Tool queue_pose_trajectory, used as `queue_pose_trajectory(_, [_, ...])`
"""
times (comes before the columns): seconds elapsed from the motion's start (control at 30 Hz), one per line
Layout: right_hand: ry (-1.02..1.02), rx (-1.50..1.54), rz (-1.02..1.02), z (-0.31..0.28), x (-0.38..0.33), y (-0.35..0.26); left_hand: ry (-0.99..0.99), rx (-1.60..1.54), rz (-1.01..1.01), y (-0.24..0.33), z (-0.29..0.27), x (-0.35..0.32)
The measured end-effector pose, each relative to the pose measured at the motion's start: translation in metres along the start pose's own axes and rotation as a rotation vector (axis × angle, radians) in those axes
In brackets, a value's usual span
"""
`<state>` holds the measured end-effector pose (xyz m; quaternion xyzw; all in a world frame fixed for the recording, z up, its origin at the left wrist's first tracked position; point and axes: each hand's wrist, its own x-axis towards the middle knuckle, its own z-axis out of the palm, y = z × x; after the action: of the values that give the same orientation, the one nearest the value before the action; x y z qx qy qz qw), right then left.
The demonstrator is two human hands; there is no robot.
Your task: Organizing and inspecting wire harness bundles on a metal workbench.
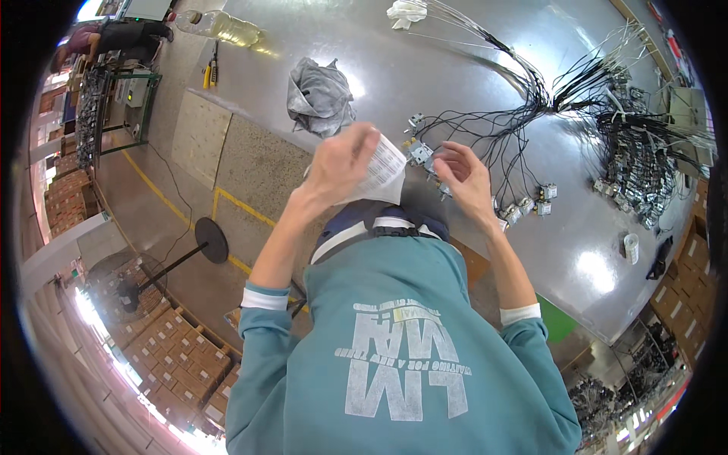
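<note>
My left hand (pixel 340 165) is closed on a white sheet of printed labels (pixel 388 176), which hangs over the table's near edge in front of my waist. To its right, my right hand (pixel 465 182) is raised with thumb and fingers apart, and I see nothing between them. Just beyond the sheet lie small silver metal parts (pixel 418 153) on black wires, some partly hidden by my right hand. More of these wired parts (pixel 544 199) lie to the right of that hand. Their black wires gather in a bundle (pixel 547 100) farther back.
A crumpled grey cloth (pixel 318 97) lies on the metal table (pixel 455 83). Far left are a bottle of yellowish liquid (pixel 220 27) and yellow-handled pliers (pixel 211 72). Many wired parts are heaped at right (pixel 641 178), with a white roll (pixel 631 248) nearer. A fan (pixel 125 288) stands on the floor.
</note>
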<state>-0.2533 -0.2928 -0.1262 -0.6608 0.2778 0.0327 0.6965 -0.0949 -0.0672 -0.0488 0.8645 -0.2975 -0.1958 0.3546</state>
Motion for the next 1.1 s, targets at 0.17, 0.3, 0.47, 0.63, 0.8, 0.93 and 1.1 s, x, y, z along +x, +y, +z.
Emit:
queue_pose_trajectory(0.17, [-0.162,0.170,-0.151,0.030,-0.018,-0.062,0.107,-0.263,-0.041,0.023,-0.014,0.004])
queue_pose_trajectory(0.3, [-0.110,0.087,-0.246,0.035,-0.016,-0.071,0.177,-0.460,0.067,0.057,-0.007,0.009])
queue_pose_trajectory(0.47, [0.009,0.107,-0.276,0.027,-0.023,-0.075,0.152,-0.510,0.083,0.057,-0.003,0.012])
queue_pose_trajectory(0.63, [0.075,-0.023,-0.401,0.026,-0.033,-0.073,0.023,-0.487,-0.072,0.048,-0.009,0.011])
queue_pose_trajectory(0.8, [-0.001,-0.001,-0.242,0.022,-0.035,-0.070,-0.035,-0.534,-0.075,0.054,-0.008,0.013])
queue_pose_trajectory(0.93, [-0.014,0.060,-0.137,0.017,-0.035,-0.077,-0.054,-0.609,-0.050,0.061,-0.006,0.013])
queue_pose_trajectory(1.1, [0.138,-0.122,-0.354,0.015,-0.029,-0.086,-0.059,-0.620,-0.105,0.061,-0.005,0.013])
